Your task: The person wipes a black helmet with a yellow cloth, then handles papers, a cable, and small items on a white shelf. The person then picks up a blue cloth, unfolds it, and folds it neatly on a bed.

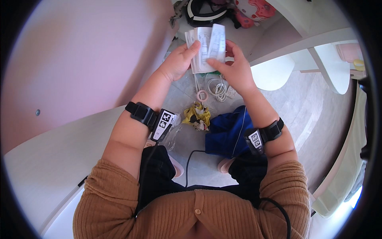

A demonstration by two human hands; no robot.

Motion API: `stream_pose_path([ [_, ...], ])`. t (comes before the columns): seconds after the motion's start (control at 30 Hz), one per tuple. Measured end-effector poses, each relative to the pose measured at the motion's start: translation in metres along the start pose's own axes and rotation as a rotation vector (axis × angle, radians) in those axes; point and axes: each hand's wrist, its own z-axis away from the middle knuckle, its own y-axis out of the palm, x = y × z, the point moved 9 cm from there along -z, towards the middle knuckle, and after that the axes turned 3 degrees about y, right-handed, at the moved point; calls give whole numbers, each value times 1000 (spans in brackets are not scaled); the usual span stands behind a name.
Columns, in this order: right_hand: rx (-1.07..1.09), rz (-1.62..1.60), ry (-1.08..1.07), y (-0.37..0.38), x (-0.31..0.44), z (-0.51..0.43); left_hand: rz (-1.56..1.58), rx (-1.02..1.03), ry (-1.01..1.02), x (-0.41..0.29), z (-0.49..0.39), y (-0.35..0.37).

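A small stack of printed paper sheets or a thin booklet (203, 44) is held up in front of me between both hands. My left hand (181, 61) grips its left edge, thumb on top. On the other side, my right hand (235, 67) pinches a loose folded leaf (218, 41), which looks blurred; its thumb lies across the lower part. Below the papers, on the grey floor, are a coiled white cable (219, 89), a pink spiral hair tie (202, 95) and a crumpled yellow patterned cloth or bag (197, 116). Blue fabric (228, 131) lies nearer my feet.
A pink panel (80, 59) rises at the left above a pale surface (65, 143). Ahead, a white compartment holds a black item with a white band (206, 15) and a pink-red printed item (256, 12). White shelving (301, 49) stands right. A black cord (187, 167) runs between my feet.
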Motion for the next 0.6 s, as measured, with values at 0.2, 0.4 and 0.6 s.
stream_pose_path([
  [0.2,186,-625,130,5,-18,-5,133,17,96,-10,-2,2],
  [0.4,285,-984,226,17,-21,1,266,56,100,-15,-3,10],
  [0.6,331,-1225,246,18,-23,3,324,87,84,-16,-4,13],
])
